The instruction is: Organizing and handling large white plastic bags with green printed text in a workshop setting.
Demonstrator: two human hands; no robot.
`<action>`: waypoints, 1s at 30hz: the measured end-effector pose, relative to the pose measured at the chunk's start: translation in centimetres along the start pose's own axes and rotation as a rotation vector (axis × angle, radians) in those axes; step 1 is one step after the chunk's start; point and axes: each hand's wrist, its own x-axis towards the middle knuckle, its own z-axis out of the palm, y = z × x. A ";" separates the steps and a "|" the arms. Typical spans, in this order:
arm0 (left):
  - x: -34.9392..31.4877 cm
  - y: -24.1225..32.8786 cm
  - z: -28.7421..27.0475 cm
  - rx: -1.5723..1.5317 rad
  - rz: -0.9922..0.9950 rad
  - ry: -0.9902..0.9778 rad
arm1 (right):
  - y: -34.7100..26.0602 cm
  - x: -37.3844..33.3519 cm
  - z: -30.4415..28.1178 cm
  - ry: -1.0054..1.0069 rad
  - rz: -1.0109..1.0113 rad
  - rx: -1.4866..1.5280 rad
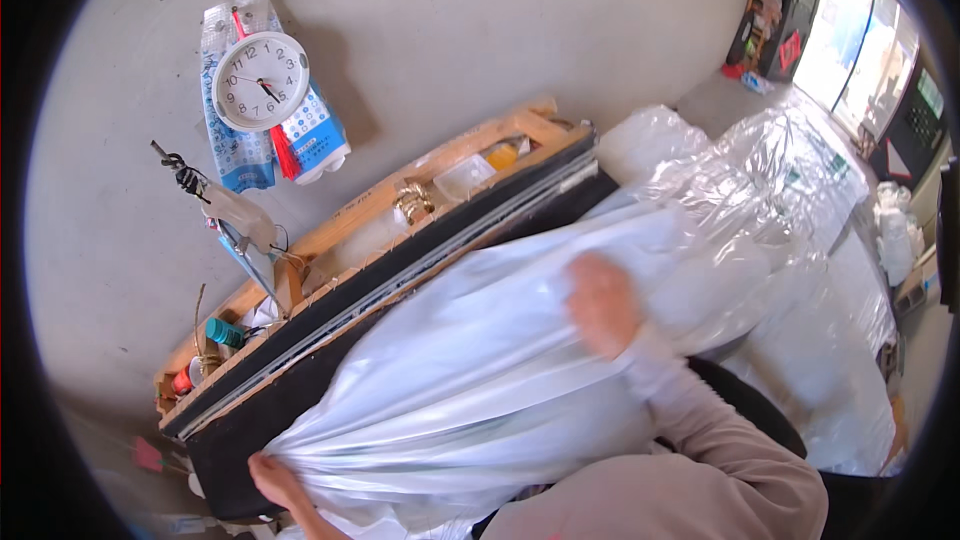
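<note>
A large white plastic sheet (470, 340) is spread over a black work surface (230, 460) in front of me. At the lower left, my left hand (278, 482) grips the sheet's edge, and folds fan out from its fingers. My right hand (603, 305) is on or just above the sheet, right of the middle. Motion smears its fingers, so whether it grips the plastic does not show.
Behind the surface runs a wooden tray (350, 230) holding a teal container (225, 332), a tape roll (412, 202) and small items. Shiny clear plastic (780, 190) is heaped at the right. A round clock (261, 81) hangs on the wall.
</note>
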 end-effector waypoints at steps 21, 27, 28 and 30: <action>2.4 -1.1 -3.7 0.264 -0.292 -0.064 | 0.4 4.5 -3.0 0.120 -0.029 0.042; 3.1 -5.1 -1.5 0.410 -0.218 -0.017 | 4.2 0.2 0.3 -0.088 -0.003 -0.165; 2.7 -4.7 -1.7 0.405 -0.255 -0.016 | 4.3 -0.8 -0.8 -0.176 0.072 -0.063; 2.9 -4.6 -1.6 0.395 -0.270 -0.023 | 2.9 -1.1 -2.5 0.026 0.063 -0.052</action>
